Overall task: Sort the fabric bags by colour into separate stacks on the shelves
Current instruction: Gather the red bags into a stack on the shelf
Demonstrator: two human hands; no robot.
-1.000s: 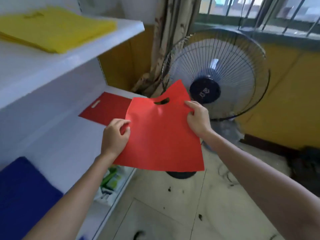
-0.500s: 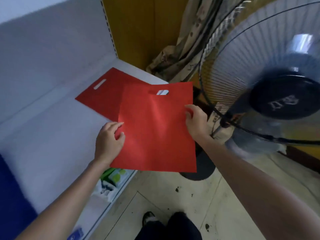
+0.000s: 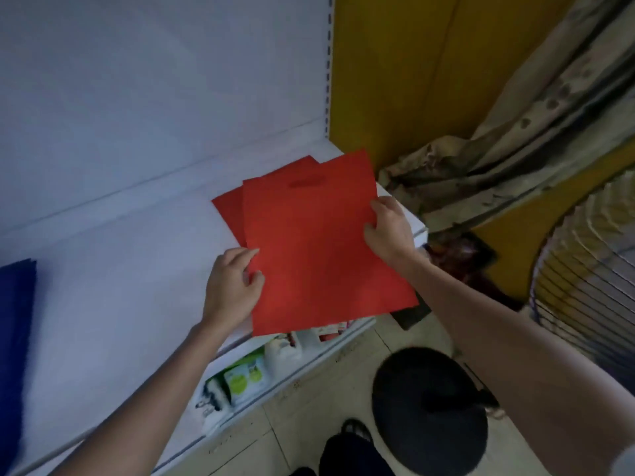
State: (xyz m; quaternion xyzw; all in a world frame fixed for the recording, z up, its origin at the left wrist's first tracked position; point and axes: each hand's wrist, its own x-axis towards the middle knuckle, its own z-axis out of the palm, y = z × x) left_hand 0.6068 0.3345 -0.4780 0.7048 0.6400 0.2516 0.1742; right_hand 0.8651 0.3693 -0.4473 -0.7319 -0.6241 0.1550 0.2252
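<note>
- Now, your shelf carries a lower bag, red and flat, near the right end, and a blue stack at the far left.
- You hold the bag, also red, over the lower one, its near end past the shelf edge. It looks light, thin and floppy, so support both side edges.
- Your left hand pinches the left edge.
- Your right hand pinches the right edge.

The upper bag lies over the right end of the shelf, with its near edge projecting past the shelf front. The lower bag lies on the shelf beneath it and shows at the left and far sides. The left hand holds the upper bag's left edge and the right hand its right edge. A stack of bags sits well apart to the left. Packets stand on the level below. A fan stands to the right.
</note>
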